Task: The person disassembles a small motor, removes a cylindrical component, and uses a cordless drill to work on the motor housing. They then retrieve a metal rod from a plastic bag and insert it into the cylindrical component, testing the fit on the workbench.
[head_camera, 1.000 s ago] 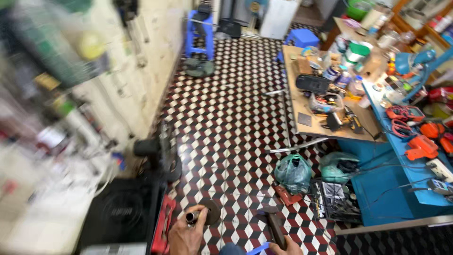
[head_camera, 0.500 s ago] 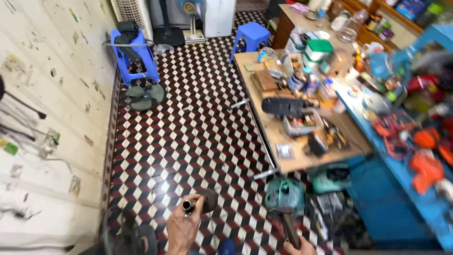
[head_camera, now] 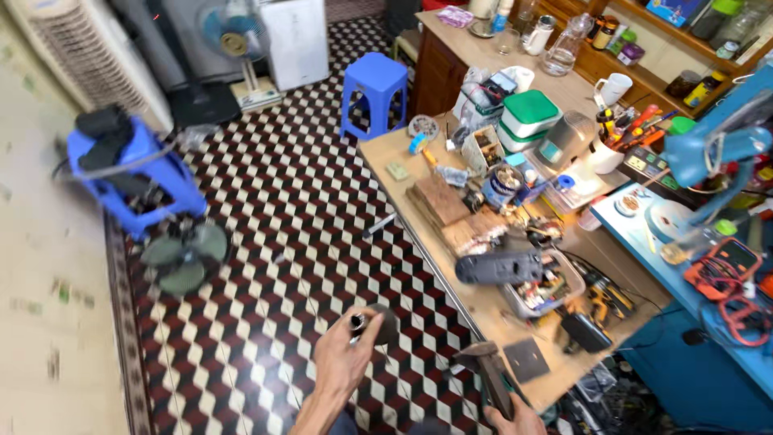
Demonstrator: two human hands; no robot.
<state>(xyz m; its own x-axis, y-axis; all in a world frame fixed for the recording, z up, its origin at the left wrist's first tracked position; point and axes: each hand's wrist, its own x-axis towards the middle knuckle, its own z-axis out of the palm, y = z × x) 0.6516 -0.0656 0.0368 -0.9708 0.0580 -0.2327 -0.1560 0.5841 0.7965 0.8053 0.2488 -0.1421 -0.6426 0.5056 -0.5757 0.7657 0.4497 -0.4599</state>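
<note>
Your left hand is closed around a small dark, rounded part with a short metal stub at its near end; it is held in the air above the checkered floor, well apart from any surface. Your right hand, only partly in frame at the lower edge, grips the handle of a dark hammer-like tool, head uppermost, just beside the near corner of the wooden workbench. Judged from this view, both items are in hand but not yet brought together or set down; no work on the part is visible. The part looks hard and matte, its stub bright and cylindrical. The tool is blurred; its material cannot be determined. The bench is flat bare wood carrying a dark square plate, a clear plastic tray of small parts and stacked wood blocks. The floor is hard tile in a red, black and white cube pattern.
</note>
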